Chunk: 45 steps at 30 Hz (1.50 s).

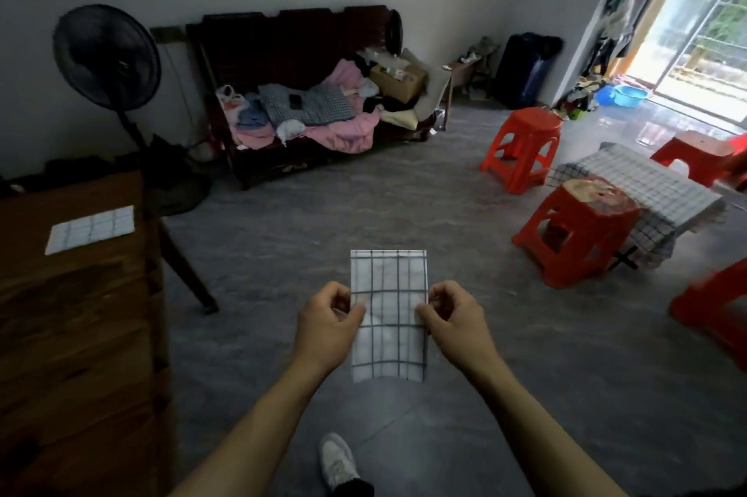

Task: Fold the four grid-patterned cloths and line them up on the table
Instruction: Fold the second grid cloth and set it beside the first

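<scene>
left hand point(329, 318) and right hand point(450, 312) pinch a folded rectangular grid cloth point(388, 314) by its side edges.

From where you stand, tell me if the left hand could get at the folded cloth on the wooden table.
Probably not yet. The left hand and right hand both pinch the grid cloth in mid-air, and the folded cloth lies far off on the wooden table. Nothing blocks the way.

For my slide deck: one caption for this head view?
Both hands pinch a folded grid cloth in mid-air; another lies on the wooden table.
</scene>
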Each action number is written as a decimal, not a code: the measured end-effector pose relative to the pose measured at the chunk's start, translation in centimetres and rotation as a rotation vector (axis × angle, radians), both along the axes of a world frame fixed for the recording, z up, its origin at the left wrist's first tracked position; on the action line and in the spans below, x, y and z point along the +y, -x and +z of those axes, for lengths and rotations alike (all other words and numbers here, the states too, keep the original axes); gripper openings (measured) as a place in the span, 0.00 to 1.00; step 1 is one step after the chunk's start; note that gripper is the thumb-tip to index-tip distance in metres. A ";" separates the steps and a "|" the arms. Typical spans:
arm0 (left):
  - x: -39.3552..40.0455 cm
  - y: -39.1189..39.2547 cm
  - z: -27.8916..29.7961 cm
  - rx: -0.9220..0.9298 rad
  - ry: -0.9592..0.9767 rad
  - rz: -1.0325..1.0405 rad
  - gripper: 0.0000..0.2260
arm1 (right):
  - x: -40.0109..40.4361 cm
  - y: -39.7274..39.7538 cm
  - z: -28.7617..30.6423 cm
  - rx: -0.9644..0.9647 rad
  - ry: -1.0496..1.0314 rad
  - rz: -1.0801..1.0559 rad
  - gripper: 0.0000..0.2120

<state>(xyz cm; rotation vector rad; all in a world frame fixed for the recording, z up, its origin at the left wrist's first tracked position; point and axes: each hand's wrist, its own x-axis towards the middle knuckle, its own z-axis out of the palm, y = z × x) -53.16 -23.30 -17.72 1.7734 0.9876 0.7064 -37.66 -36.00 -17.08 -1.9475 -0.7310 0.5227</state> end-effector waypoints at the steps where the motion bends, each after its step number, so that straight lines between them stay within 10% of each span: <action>1: 1.5 -0.5 -0.3 -0.016 0.005 0.025 0.08 | 1.8 -0.6 0.0 -0.011 0.003 0.022 0.05; 28: 33.8 -1.3 -0.8 -0.089 0.214 0.743 0.04 | 48.6 -5.6 -0.8 0.002 -0.008 0.782 0.05; 45: 37.7 3.5 0.6 0.112 0.191 1.401 0.06 | 64.4 4.1 -1.8 0.076 0.057 1.510 0.05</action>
